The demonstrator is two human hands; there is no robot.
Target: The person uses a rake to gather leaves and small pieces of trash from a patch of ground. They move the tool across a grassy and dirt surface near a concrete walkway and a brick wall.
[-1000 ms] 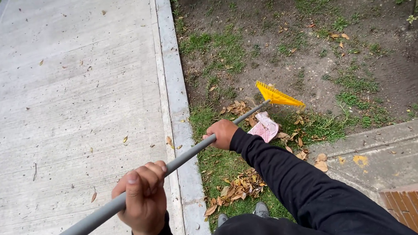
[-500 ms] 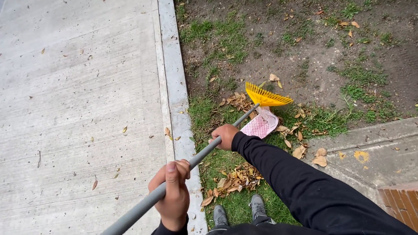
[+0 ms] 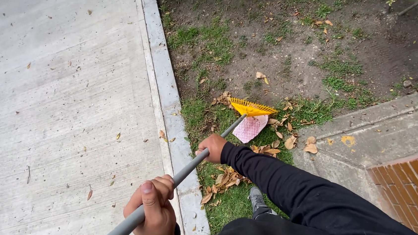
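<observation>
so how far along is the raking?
Done: a small leaf pile sits on the grass by the shoe. In hand: both hands, left and right, grip the rake, head beside a checked wrapper. Left: leaves scattered over the soil and sidewalk.

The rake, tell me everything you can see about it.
The rake has a long grey handle, seemingly metal or plastic, and a yellow plastic fan head with thin tines. It slants from lower left up to the grass, head down among dry leaves, lying against or over a red-and-white checked wrapper. The left hand holds the near end, the right hand grips farther down.
</observation>
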